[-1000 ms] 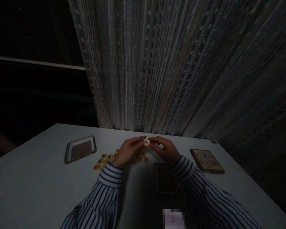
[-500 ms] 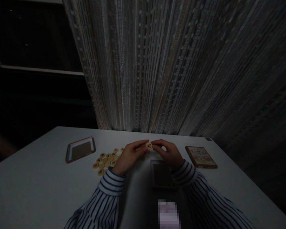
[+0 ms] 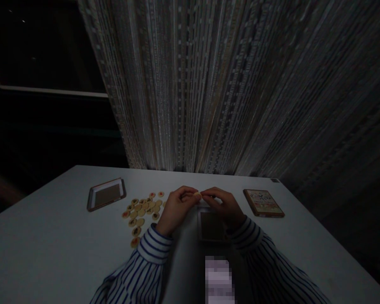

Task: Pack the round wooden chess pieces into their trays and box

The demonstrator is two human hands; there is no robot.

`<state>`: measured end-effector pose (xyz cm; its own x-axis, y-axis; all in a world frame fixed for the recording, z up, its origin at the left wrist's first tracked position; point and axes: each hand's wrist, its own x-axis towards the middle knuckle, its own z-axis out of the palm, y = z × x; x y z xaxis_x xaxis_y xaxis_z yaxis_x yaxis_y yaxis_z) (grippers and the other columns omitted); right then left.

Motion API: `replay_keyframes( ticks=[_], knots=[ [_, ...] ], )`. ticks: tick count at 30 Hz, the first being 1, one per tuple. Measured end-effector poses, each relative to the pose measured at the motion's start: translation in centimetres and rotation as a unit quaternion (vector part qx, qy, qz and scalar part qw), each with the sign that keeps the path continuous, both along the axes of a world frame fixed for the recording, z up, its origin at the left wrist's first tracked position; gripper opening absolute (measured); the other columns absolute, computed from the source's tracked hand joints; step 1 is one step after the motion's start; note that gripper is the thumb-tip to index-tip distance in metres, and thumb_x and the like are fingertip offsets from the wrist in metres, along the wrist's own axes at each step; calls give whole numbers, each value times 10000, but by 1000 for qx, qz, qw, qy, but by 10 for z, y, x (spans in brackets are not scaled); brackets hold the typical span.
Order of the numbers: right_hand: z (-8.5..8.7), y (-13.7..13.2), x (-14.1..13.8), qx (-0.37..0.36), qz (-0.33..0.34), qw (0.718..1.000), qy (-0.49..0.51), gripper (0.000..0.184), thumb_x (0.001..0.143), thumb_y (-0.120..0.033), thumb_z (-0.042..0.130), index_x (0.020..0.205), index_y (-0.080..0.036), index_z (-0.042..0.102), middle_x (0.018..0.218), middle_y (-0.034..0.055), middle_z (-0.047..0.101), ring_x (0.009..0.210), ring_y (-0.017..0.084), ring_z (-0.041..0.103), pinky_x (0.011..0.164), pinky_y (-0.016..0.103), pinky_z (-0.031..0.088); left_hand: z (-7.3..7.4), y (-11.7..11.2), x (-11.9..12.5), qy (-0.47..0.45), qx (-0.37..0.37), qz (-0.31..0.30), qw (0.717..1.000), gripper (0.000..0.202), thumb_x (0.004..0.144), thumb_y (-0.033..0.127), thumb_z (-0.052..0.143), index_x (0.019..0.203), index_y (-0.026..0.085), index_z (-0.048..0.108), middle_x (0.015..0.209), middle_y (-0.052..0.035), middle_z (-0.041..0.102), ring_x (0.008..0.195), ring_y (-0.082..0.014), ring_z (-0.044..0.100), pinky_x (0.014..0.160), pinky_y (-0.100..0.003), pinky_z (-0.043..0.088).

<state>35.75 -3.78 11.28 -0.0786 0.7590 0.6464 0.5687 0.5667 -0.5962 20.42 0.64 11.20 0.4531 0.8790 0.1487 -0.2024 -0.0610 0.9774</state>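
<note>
A small round wooden game piece (image 3: 197, 194) is pinched between the fingertips of my left hand (image 3: 177, 209) and my right hand (image 3: 224, 205), both closed on it above the white table (image 3: 50, 253). It is now tilted nearly edge-on. Several more round pieces (image 3: 142, 211) with red or dark marks lie scattered on the table just left of my left hand. A dark open box tray (image 3: 211, 226) sits right below my hands, between my striped sleeves.
A shallow box half (image 3: 106, 194) lies at the left of the pieces. A flat printed box lid (image 3: 263, 202) lies to the right. A striped curtain (image 3: 224, 84) hangs behind the table's far edge. The room is dim.
The piece between my fingertips has turned from face-up to nearly edge-on. My hands have stayed together; the view has shifted slightly, showing more scattered pieces.
</note>
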Motion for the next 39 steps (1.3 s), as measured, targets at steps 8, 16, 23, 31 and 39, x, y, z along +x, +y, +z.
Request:
replay_keyframes(
  ticks=[8, 16, 23, 31, 39],
  knots=[
    [-21, -10, 6, 27, -36, 997, -56, 172, 815, -240, 510, 931, -206, 632, 828, 53, 667, 775, 151, 612, 687, 290, 497, -14, -9, 9, -9, -25, 48, 999, 211, 645, 305, 674, 754, 127, 643, 654, -14, 646, 624, -117, 590, 619, -228, 472],
    [-42, -20, 14, 31, -80, 990, -113, 206, 835, -274, 485, 983, -211, 613, 853, 65, 672, 773, 171, 613, 657, 308, 495, -35, -15, 15, 10, -52, 15, 998, 267, 681, 343, 644, 832, 126, 683, 787, -59, 687, 728, -152, 614, 669, -251, 487],
    [-56, -30, 16, 77, -126, 981, -129, 167, 832, -250, 493, 936, -204, 616, 822, 69, 666, 743, 173, 611, 653, 322, 504, -41, -21, 19, 33, -74, 24, 996, 231, 653, 315, 660, 788, 131, 698, 758, -56, 698, 710, -159, 615, 676, -269, 491],
    [-59, -35, 16, 82, -88, 981, -152, 235, 820, -244, 516, 1043, -216, 584, 895, 82, 657, 812, 179, 611, 697, 334, 511, -55, -30, 21, 63, -65, 53, 994, 206, 646, 307, 657, 754, 138, 702, 710, -53, 697, 665, -160, 608, 638, -265, 490],
    [-50, -25, 24, 28, -17, 977, -209, 240, 829, -272, 495, 1038, -190, 580, 868, 84, 656, 760, 159, 616, 646, 297, 506, -61, -27, 18, 80, -60, 51, 994, 215, 658, 314, 640, 774, 141, 693, 740, -57, 699, 689, -170, 614, 650, -271, 485]
  ],
)
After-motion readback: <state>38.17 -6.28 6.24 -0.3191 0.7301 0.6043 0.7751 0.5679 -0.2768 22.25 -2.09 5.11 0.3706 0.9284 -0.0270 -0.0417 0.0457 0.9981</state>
